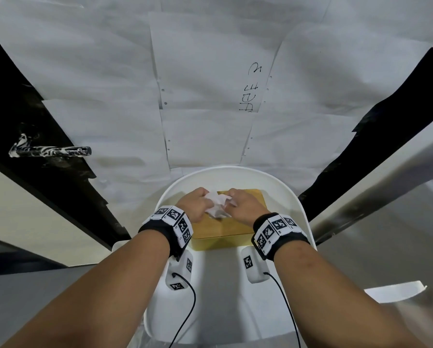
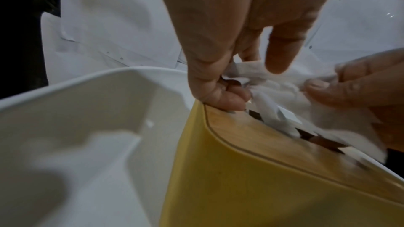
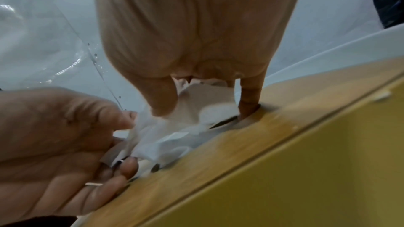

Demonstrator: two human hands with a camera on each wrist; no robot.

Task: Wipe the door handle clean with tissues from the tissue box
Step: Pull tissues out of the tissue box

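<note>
A yellow tissue box (image 1: 225,233) with a wooden lid sits on a white chair seat (image 1: 293,212). White tissue (image 1: 216,205) sticks up from the slot in the lid. My left hand (image 1: 196,205) pinches the tissue's left side, and my right hand (image 1: 240,204) pinches its right side. In the left wrist view the tissue (image 2: 280,89) is bunched between my left fingers (image 2: 225,99) and the right hand's fingers (image 2: 328,91). In the right wrist view one right fingertip (image 3: 249,106) presses at the slot edge beside the tissue (image 3: 174,142). The door handle (image 1: 52,150), smeared with white, juts out at the far left.
The door behind the chair is covered with white paper sheets (image 1: 210,96), one with handwriting. Black door frame strips (image 1: 22,121) run down both sides. A grey floor (image 1: 34,297) lies on the left of the chair.
</note>
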